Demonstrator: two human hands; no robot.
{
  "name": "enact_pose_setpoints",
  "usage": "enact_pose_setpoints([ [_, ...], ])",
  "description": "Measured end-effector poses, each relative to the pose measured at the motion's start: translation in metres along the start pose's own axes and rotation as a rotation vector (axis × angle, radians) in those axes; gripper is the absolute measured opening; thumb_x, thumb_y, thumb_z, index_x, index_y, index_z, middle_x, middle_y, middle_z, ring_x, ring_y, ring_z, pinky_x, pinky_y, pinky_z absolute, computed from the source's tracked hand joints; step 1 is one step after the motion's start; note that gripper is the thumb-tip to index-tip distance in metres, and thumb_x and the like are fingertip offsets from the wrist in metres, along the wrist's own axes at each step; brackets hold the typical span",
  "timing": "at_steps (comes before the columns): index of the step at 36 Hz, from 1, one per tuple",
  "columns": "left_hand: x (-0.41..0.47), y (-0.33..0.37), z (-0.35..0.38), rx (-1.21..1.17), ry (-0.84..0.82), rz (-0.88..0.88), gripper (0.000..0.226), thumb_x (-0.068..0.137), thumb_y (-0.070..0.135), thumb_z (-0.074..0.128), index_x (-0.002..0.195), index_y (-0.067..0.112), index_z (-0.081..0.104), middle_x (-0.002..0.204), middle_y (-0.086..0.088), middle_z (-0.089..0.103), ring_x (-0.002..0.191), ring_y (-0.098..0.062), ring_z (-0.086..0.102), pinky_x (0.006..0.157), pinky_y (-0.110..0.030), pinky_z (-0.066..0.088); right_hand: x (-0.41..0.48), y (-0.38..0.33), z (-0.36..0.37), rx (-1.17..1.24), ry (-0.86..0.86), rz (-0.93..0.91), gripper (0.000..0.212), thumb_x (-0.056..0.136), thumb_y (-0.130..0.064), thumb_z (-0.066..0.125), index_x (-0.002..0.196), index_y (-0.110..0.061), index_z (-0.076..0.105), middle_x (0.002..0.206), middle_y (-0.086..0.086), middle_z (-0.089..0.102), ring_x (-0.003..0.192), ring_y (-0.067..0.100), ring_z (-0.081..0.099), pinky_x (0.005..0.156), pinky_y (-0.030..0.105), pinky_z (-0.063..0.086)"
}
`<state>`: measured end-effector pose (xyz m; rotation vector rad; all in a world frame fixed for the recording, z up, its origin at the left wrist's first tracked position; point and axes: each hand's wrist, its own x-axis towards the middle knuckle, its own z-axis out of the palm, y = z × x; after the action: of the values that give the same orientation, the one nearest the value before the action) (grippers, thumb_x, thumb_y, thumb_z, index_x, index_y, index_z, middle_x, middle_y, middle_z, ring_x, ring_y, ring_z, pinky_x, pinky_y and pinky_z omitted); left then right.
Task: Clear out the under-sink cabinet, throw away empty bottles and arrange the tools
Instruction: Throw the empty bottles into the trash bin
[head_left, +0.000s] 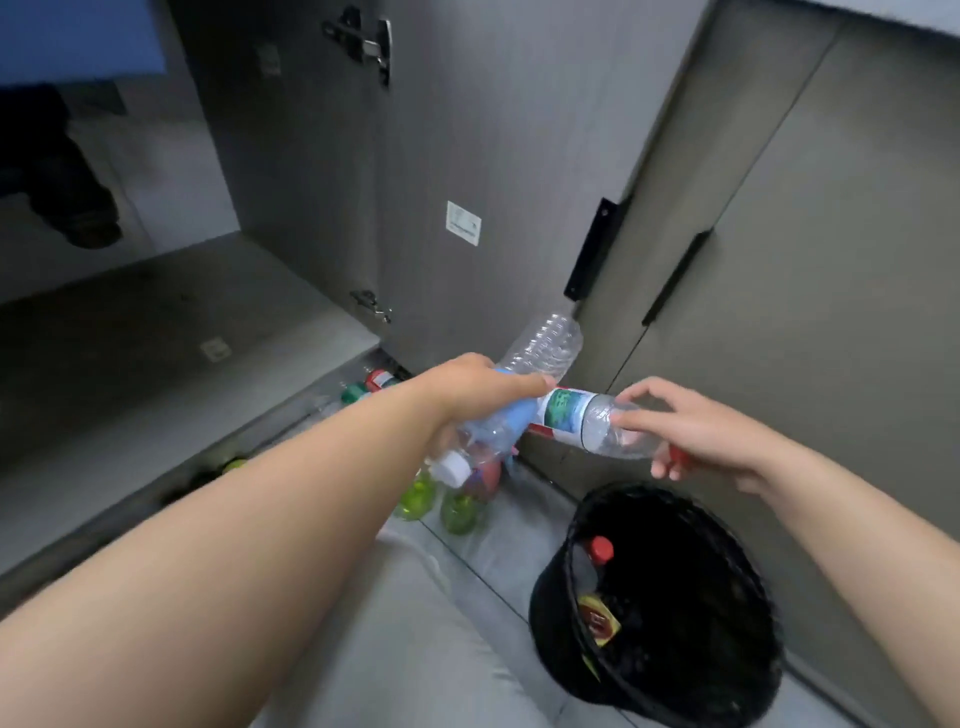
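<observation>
My left hand (483, 387) grips a clear empty bottle with a blue label (545, 345); its white cap (451, 467) points down toward me. Beside it, my right hand (691, 431) holds the neck end of a second clear bottle with a green-and-white label (569, 413) and a red cap (678, 457). That bottle lies level between the two hands, its base against my left fingers. Both bottles hang above the floor, just left of a black mesh bin (550, 629). A red-capped bottle (600, 550) lies inside the bin.
Two green bottles (415, 496) stand on the floor under my left wrist. More bottles with red and green caps (376, 379) lie along the cabinet's base. The open cabinet door (467, 182) rises behind the hands, and the cabinet floor (156, 332) is at left.
</observation>
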<state>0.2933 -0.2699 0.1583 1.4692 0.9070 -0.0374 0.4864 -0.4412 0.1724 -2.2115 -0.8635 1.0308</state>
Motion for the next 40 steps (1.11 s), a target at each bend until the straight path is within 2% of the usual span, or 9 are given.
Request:
enact_pose_setpoints([
  [3, -0.005, -0.007, 0.031, -0.058, -0.046, -0.021, 0.063, 0.080, 0.045, 0.081, 0.121, 0.004, 0.057, 0.087, -0.020, 0.066, 0.068, -0.031, 0.058, 0.063, -0.039, 0.044, -0.025, 0.018, -0.040, -0.121, -0.055, 0.072, 0.025, 0.087, -0.040, 0.074, 0.108, -0.030, 0.066, 0.098, 0.012, 0.074, 0.054, 0.020, 0.057, 0.048, 0.024, 0.039],
  [9, -0.010, -0.014, 0.047, -0.058, -0.109, -0.067, 0.041, 0.083, 0.029, 0.075, 0.115, 0.009, 0.059, 0.089, -0.015, 0.060, 0.066, -0.030, 0.060, 0.058, -0.034, 0.046, -0.045, 0.045, -0.074, -0.410, -0.204, 0.227, 0.022, 0.078, -0.046, 0.079, 0.098, -0.037, 0.072, 0.090, 0.000, 0.077, 0.052, 0.017, 0.056, 0.049, 0.021, 0.035],
  [14, -0.012, -0.018, 0.052, -0.051, -0.117, -0.064, 0.035, 0.085, 0.023, 0.074, 0.115, 0.012, 0.060, 0.093, -0.016, 0.063, 0.065, -0.029, 0.065, 0.069, -0.041, 0.051, -0.018, 0.079, -0.041, -0.637, -0.235, 0.337, 0.023, 0.085, -0.031, 0.076, 0.105, -0.022, 0.069, 0.085, 0.004, 0.069, 0.047, 0.014, 0.061, 0.044, 0.019, 0.045],
  [19, -0.009, -0.023, 0.057, -0.016, -0.100, -0.059, 0.046, 0.084, 0.028, 0.080, 0.121, 0.012, 0.058, 0.114, -0.024, 0.070, 0.084, -0.033, 0.075, 0.073, -0.046, 0.060, 0.015, 0.123, 0.022, -0.678, -0.036, 0.299, 0.029, 0.088, -0.018, 0.063, 0.117, -0.020, 0.061, 0.106, 0.010, 0.066, 0.064, 0.026, 0.072, 0.061, 0.037, 0.064],
  [23, -0.008, -0.024, 0.056, 0.001, -0.098, -0.056, 0.049, 0.084, 0.031, 0.082, 0.122, 0.012, 0.058, 0.113, -0.021, 0.071, 0.092, -0.035, 0.076, 0.076, -0.049, 0.062, 0.032, 0.151, 0.057, -0.657, 0.091, 0.252, 0.046, 0.085, -0.023, 0.064, 0.130, -0.025, 0.058, 0.130, 0.010, 0.062, 0.110, 0.032, 0.066, 0.089, 0.037, 0.057],
  [25, -0.007, -0.025, 0.056, 0.012, -0.097, -0.053, 0.049, 0.084, 0.032, 0.082, 0.122, 0.012, 0.058, 0.113, -0.020, 0.071, 0.086, -0.033, 0.076, 0.076, -0.049, 0.062, 0.038, 0.162, 0.069, -0.627, 0.134, 0.254, 0.050, 0.086, -0.018, 0.065, 0.135, -0.026, 0.057, 0.135, 0.011, 0.058, 0.120, 0.034, 0.060, 0.096, 0.036, 0.052],
  [29, -0.004, -0.027, 0.054, 0.038, -0.101, -0.044, 0.049, 0.083, 0.034, 0.083, 0.120, 0.013, 0.059, 0.112, -0.020, 0.073, 0.095, -0.036, 0.075, 0.085, -0.054, 0.060, 0.050, 0.174, 0.082, -0.572, 0.181, 0.258, 0.050, 0.086, -0.005, 0.060, 0.133, -0.022, 0.059, 0.135, 0.013, 0.052, 0.120, 0.037, 0.057, 0.096, 0.036, 0.049],
  [34, 0.000, -0.026, 0.053, 0.106, -0.087, -0.023, 0.051, 0.079, 0.046, 0.083, 0.117, 0.018, 0.064, 0.107, -0.012, 0.076, 0.101, -0.034, 0.074, 0.095, -0.047, 0.056, 0.059, 0.182, 0.087, -0.532, 0.189, 0.288, 0.047, 0.086, -0.009, 0.063, 0.131, -0.023, 0.060, 0.132, 0.013, 0.052, 0.117, 0.036, 0.058, 0.093, 0.034, 0.048],
  [40, 0.002, -0.024, 0.054, 0.115, -0.120, -0.026, 0.055, 0.079, 0.051, 0.081, 0.117, 0.016, 0.064, 0.106, -0.012, 0.076, 0.102, -0.031, 0.074, 0.101, -0.050, 0.054, 0.062, 0.187, 0.086, -0.489, 0.181, 0.292, 0.057, 0.091, -0.018, 0.057, 0.145, -0.027, 0.043, 0.138, 0.015, 0.042, 0.112, 0.039, 0.059, 0.087, 0.035, 0.050],
])
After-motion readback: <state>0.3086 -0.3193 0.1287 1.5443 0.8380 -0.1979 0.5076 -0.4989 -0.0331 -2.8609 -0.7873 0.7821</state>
